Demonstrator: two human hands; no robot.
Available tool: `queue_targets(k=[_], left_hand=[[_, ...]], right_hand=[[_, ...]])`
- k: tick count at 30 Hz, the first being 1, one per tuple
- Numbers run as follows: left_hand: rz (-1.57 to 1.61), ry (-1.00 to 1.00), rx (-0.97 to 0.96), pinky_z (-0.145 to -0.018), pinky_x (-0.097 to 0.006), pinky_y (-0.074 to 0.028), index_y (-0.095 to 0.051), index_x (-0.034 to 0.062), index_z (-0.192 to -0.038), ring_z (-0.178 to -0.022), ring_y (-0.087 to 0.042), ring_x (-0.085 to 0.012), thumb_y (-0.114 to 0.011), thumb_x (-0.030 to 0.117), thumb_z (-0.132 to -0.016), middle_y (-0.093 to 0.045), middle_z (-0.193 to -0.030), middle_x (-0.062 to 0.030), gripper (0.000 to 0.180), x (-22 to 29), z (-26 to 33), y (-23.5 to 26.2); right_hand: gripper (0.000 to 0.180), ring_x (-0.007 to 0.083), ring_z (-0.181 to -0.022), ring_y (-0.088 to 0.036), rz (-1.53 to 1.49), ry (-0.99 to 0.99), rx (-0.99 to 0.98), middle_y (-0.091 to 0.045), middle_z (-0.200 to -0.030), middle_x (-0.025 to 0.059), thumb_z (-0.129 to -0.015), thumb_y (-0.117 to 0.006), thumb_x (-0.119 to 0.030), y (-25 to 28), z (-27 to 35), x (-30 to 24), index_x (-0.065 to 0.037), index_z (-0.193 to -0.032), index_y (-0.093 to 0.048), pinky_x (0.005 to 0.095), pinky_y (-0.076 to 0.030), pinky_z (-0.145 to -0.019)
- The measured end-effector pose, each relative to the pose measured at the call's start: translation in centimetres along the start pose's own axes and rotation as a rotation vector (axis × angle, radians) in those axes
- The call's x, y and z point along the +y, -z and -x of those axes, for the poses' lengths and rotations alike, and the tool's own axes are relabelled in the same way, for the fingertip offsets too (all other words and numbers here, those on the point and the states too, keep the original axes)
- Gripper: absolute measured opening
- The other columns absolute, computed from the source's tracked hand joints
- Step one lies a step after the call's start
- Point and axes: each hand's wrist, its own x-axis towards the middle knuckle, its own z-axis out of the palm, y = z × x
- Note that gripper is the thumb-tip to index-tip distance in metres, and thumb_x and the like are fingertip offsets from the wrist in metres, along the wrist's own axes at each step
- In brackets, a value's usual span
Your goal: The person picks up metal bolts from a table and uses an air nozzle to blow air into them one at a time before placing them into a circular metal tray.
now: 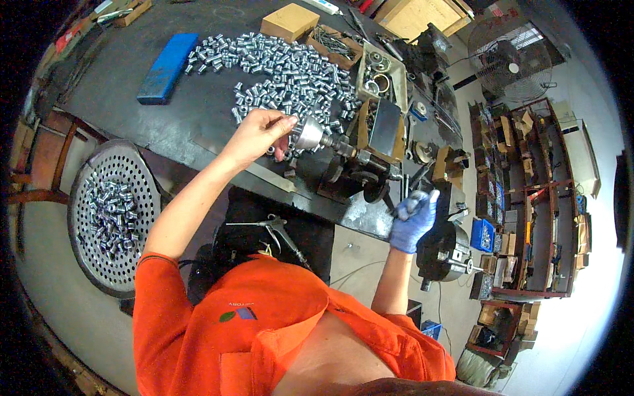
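My bare left hand (pixel 261 137) is at the face of a silver chuck (pixel 308 134) at the table's near edge. Its thumb and fingers are pinched together there, and what they hold is mostly hidden. Behind the chuck, a shaft runs right into a dark bench machine (pixel 360 173) with round knobs. On the machine's right side my right hand (pixel 413 221), in a blue glove, is curled round the end of a dark lever (pixel 389 203), thumb up. Many small silver metal sleeves (pixel 277 76) lie heaped on the dark table beyond my left hand.
A perforated round tray (pixel 146 218) with more sleeves stands at left. On the table are a blue block (pixel 168 69), a cardboard box (pixel 289 22) and a parts bin (pixel 383 72). An air gun (pixel 277 231) hangs below. A fan (pixel 512 66) and shelves (pixel 528 204) stand right.
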Motion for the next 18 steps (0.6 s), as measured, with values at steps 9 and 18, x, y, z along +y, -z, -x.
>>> queue_targets(k=[9,18], left_hand=[[0.052,-0.027,-0.019,-0.046,-0.023,-0.044,-0.059,-0.005,-0.083,-0.05,-0.057,-0.0125,-0.057,0.021,-0.086,-0.058,-0.065,-0.0073,0.026,0.4,0.1,1.3],[-0.356,0.099,0.577,-0.054,-0.022,-0.044,-0.059,-0.0054,-0.088,-0.059,-0.055,-0.0111,-0.062,0.011,-0.08,-0.06,-0.073,-0.0072,0.019,0.4,14.8,14.5]], right_hand=[[0.031,0.0058,-0.038,-0.039,0.379,0.18,0.097,-0.049,-0.054,-0.0049,-0.085,-0.058,-0.035,2.6,-11.4,8.3,-0.012,-0.065,-0.055,0.0218,-0.026,-0.033],[0.04,0.0059,-0.038,-0.027,0.012,0.184,-0.095,-0.036,-0.049,-0.0028,-0.092,-0.043,-0.039,-1.4,-4.2,-1.0,-0.006,-0.072,-0.054,0.0204,-0.023,-0.034]])
